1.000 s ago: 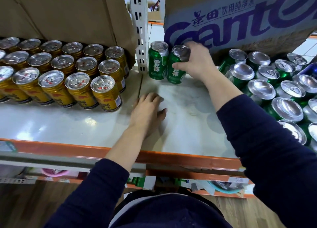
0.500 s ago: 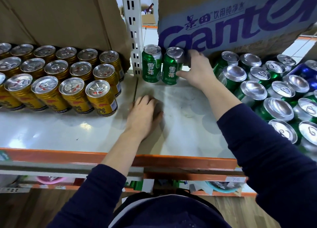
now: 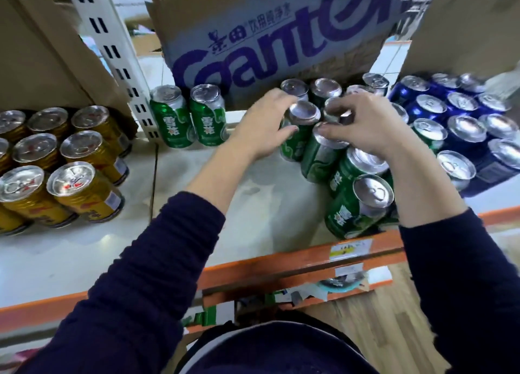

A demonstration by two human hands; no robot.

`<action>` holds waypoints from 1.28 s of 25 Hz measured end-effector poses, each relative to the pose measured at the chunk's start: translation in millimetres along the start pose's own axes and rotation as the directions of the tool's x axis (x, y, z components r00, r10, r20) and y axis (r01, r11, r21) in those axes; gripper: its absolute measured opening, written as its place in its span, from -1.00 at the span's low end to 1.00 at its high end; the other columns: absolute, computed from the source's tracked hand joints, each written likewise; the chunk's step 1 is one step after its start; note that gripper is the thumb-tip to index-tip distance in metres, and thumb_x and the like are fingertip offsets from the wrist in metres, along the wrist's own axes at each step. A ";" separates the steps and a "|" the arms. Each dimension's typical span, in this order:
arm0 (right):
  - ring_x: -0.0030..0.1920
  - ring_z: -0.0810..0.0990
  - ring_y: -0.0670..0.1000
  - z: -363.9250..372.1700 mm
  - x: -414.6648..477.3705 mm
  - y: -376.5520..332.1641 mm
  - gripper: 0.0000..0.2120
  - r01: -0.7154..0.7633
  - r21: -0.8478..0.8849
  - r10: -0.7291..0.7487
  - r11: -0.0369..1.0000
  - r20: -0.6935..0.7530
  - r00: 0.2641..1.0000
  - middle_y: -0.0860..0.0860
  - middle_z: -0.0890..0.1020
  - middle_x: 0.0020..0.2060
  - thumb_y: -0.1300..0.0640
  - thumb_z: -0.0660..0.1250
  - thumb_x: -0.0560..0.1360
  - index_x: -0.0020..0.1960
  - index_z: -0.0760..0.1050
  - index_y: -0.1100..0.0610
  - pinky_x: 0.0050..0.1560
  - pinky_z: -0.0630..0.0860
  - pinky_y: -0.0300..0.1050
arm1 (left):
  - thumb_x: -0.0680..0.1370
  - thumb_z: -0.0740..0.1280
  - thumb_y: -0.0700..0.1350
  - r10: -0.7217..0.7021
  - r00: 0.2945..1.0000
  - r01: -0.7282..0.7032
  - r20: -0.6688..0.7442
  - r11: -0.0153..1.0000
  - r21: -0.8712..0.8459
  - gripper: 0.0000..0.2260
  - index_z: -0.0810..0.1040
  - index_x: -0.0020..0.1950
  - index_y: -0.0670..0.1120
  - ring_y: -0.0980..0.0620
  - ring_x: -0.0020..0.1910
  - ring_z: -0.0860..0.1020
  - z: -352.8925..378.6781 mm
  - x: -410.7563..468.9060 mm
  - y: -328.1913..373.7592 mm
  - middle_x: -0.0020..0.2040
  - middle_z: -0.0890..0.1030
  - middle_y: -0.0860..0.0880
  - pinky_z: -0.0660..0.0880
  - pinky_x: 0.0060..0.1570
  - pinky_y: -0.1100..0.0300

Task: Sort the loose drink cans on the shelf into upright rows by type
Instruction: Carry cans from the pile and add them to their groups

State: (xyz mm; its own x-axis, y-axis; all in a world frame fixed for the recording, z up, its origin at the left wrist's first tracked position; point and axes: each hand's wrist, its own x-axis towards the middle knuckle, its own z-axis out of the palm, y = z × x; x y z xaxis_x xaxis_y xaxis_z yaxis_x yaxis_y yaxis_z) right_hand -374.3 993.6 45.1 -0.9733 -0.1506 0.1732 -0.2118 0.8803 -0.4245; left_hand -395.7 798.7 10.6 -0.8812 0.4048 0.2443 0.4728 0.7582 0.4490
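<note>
While both hands work in the crowded cluster of green cans (image 3: 349, 216) at the right of the white shelf (image 3: 225, 204), the left hand (image 3: 261, 126) grips a green can (image 3: 294, 145) at the cluster's left edge, fingers curled over its lid and thumb against its side. The right hand (image 3: 365, 128) pinches the rim of the neighbouring green can (image 3: 320, 159), thumb across the lid and fingers hooked behind (motion blur softens the fingertips). A pair of green cans (image 3: 171, 123) stands upright, touching side by side, just beside the slotted white upright (image 3: 118, 64) and below the cardboard box (image 3: 267, 49) with purple lettering. Gold cans (image 3: 81, 190) stand in upright rows at the left, apart from the pair. Blue cans (image 3: 464, 126) stand packed at the far right, against the green cluster.
</note>
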 end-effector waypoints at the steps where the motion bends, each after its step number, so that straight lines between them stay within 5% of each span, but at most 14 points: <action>1: -0.06 0.56 0.14 -1.9 -3.6 3.9 -0.60 0.032 -0.002 -0.032 0.999 0.016 0.999 0.18 0.63 -0.10 -0.01 0.55 0.31 0.02 0.62 0.23 -0.06 0.38 -0.02 | 0.50 0.41 -0.13 -0.012 0.999 0.012 0.045 1.000 0.003 -0.48 0.38 0.42 -0.18 -0.13 0.33 0.37 1.9 9.4 1.8 0.33 0.42 -0.20 0.21 0.30 0.22; 5: 0.04 0.47 0.07 -1.1 -6.8 9.2 -0.38 0.135 -0.125 -0.122 0.983 0.106 0.987 0.09 0.50 -0.01 -0.05 0.62 0.21 0.17 0.58 0.20 -0.13 0.24 -0.22 | 0.39 0.49 -0.10 -0.087 0.993 0.088 0.080 0.996 -0.008 -0.42 0.43 0.37 -0.17 -0.15 0.28 0.40 6.1 22.7 1.6 0.28 0.42 -0.21 0.27 0.21 0.20; 8: 0.15 0.45 0.15 2.2 -4.2 6.1 -0.31 0.117 -0.191 -0.086 0.975 0.165 0.983 0.15 0.41 0.19 -0.08 0.60 0.21 0.23 0.53 0.20 0.08 0.40 -0.07 | 0.29 0.55 -0.05 -0.166 0.986 0.165 -0.015 0.984 -0.071 -0.45 0.50 0.23 -0.13 -0.09 0.13 0.47 2.1 11.5 0.4 0.16 0.48 -0.15 0.38 0.08 0.18; 13: -0.04 0.56 0.16 -1.1 -1.7 -18.3 -0.43 0.148 -0.264 -0.104 0.953 0.175 0.979 0.20 0.64 -0.10 -0.11 0.53 0.15 -0.02 0.60 0.27 -0.07 0.55 0.10 | 0.22 0.57 -0.05 -0.320 0.937 0.299 -0.139 0.942 -0.154 -0.50 0.55 0.12 -0.09 0.05 -0.12 0.52 -19.8 -41.6 -22.8 0.00 0.56 -0.03 0.41 -0.14 0.31; 17: -0.16 0.60 0.08 3.2 2.7 -53.3 -0.49 0.123 -0.083 -0.107 0.989 0.180 0.978 0.08 0.67 -0.17 -0.11 0.55 0.15 -0.01 0.62 0.14 -0.13 0.58 0.01 | 0.22 0.53 -0.04 -0.375 0.902 0.376 -0.214 0.926 -0.040 -0.58 0.59 0.03 -0.10 0.00 -0.12 0.52 -49.4 -83.1 -46.6 -0.09 0.58 -0.03 0.36 -0.21 0.23; 20: -0.09 0.53 0.01 23.7 2.0 -69.0 -0.41 0.118 0.075 -0.126 0.990 0.121 0.985 -0.01 0.59 -0.06 -0.11 0.56 0.20 0.17 0.53 0.03 -0.11 0.47 -0.12 | 0.18 0.47 0.06 -0.395 0.883 0.416 -0.253 0.909 0.035 -0.48 0.60 0.09 -0.11 -0.04 -0.04 0.49 -65.1 -106.0 -62.5 -0.05 0.56 -0.05 0.34 -0.08 0.22; 26: 0.10 0.50 0.16 86.1 -5.9 -62.9 -0.24 0.129 -0.227 0.023 0.965 0.566 0.824 0.15 0.51 0.16 -0.09 0.54 0.25 0.30 0.32 0.17 0.09 0.51 0.03 | 0.31 0.49 -0.02 -0.509 0.825 0.458 -0.246 0.857 -0.235 -0.35 0.37 0.36 -0.03 0.07 0.13 0.45 -42.1 -129.4 -74.3 0.17 0.49 0.02 0.35 0.12 0.25; 29: 0.30 0.38 0.24 109.9 -8.8 -71.3 -0.05 0.128 -0.140 -0.048 0.982 0.470 0.881 0.19 0.37 0.33 -0.20 0.52 0.28 0.47 0.17 0.15 0.26 0.41 0.09 | 0.34 0.51 -0.08 -0.535 0.831 0.480 -0.154 0.828 -0.290 -0.41 0.37 0.32 -0.06 -0.02 0.15 0.50 -20.6 -134.4 -77.7 0.19 0.53 -0.04 0.43 0.12 0.15; 32: 0.28 0.42 0.18 119.2 -7.4 -72.7 -0.14 0.071 -0.035 -0.057 0.997 0.302 0.952 0.13 0.42 0.29 -0.20 0.49 0.31 0.48 0.23 0.06 0.21 0.44 0.03 | 0.35 0.54 -0.07 -0.567 0.811 0.518 -0.148 0.812 -0.270 -0.39 0.41 0.34 -0.08 -0.01 0.12 0.50 -19.9 -137.4 -84.9 0.21 0.55 -0.07 0.40 0.08 0.19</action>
State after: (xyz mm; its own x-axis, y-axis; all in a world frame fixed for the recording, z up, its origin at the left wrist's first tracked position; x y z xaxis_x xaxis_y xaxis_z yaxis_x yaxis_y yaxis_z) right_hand -362.2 877.2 -31.3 -0.9410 -0.3291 -0.0794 -0.2767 0.8827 -0.3798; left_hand -314.7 668.5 -43.9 -0.9817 -0.1770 0.0705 -0.0720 0.6870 0.7231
